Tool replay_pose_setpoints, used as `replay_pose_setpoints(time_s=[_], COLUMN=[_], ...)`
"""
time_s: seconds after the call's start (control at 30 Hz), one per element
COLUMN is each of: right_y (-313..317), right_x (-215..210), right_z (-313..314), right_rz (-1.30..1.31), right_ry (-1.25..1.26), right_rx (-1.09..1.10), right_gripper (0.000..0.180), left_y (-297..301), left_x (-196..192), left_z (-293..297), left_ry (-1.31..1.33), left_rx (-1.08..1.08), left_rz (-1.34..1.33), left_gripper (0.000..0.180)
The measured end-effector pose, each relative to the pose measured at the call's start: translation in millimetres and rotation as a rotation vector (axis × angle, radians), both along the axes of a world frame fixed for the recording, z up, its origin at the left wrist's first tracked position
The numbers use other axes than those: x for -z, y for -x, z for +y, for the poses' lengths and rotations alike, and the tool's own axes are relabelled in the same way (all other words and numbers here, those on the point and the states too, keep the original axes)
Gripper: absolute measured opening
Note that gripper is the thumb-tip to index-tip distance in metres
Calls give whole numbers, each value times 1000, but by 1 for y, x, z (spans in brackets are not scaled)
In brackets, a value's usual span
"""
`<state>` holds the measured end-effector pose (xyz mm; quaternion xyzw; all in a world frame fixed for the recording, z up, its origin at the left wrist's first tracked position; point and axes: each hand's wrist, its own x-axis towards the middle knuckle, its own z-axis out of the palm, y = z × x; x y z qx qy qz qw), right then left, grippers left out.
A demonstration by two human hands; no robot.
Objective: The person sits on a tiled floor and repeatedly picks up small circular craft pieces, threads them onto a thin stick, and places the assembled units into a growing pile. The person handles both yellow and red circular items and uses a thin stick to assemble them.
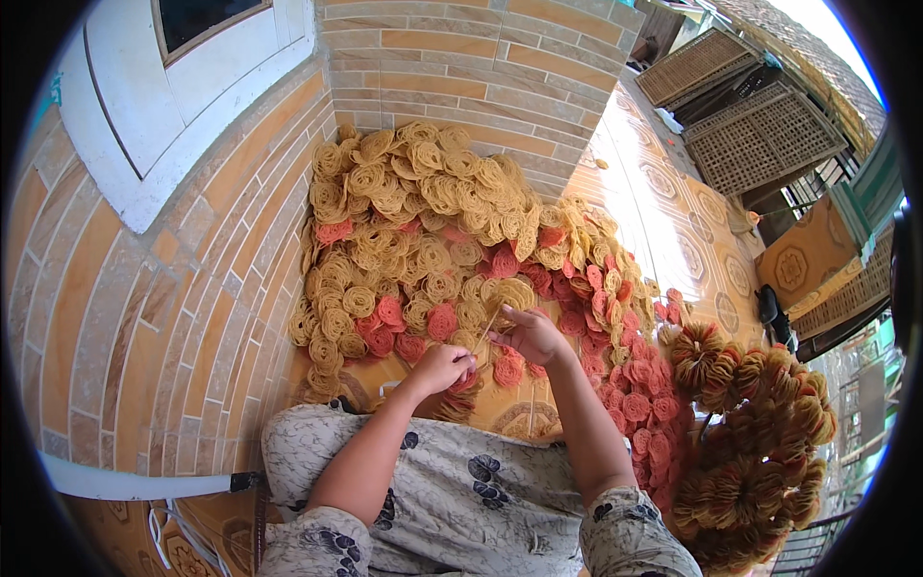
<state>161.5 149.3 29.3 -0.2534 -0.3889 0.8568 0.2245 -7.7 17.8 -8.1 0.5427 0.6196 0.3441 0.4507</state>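
This looks like the tiled porch or patio of a home. A white door [183, 101] with a dark pane stands at upper left, beside stone-look tiled walls [452, 72]. Patterned floor tiles [723, 288] run out into daylight at upper right, toward woven lattice panels [764, 139] and a thatch-like roof edge [803, 58]. Heaped tan and coral rosettes [356, 269] mid-frame show handwork done here.

Harsh glare on tiled floor [675, 207]
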Motion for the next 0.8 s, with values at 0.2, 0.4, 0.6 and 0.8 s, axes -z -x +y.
replay_pose_setpoints(time_s=[0.2,0.4,0.6,0.8], right_y=[-3,0,4,1], right_x=[-7,-8,9,8], right_z=[8,8,12,6], right_rz=[149,157,90,-717], right_ry=[257,213,224,-1174], right_rx=[-38,9,54,-9], right_gripper=[39,39,39,36], left_y=[-2,-5,-6,-4], left_x=[-3,-11,-16,-13], left_z=[-1,-3,-4,-3], left_ry=[4,14,16,23], left_rx=[2,20,19,25], left_rz=[-19,-39,-60,-54], left_gripper=[26,25,25,25])
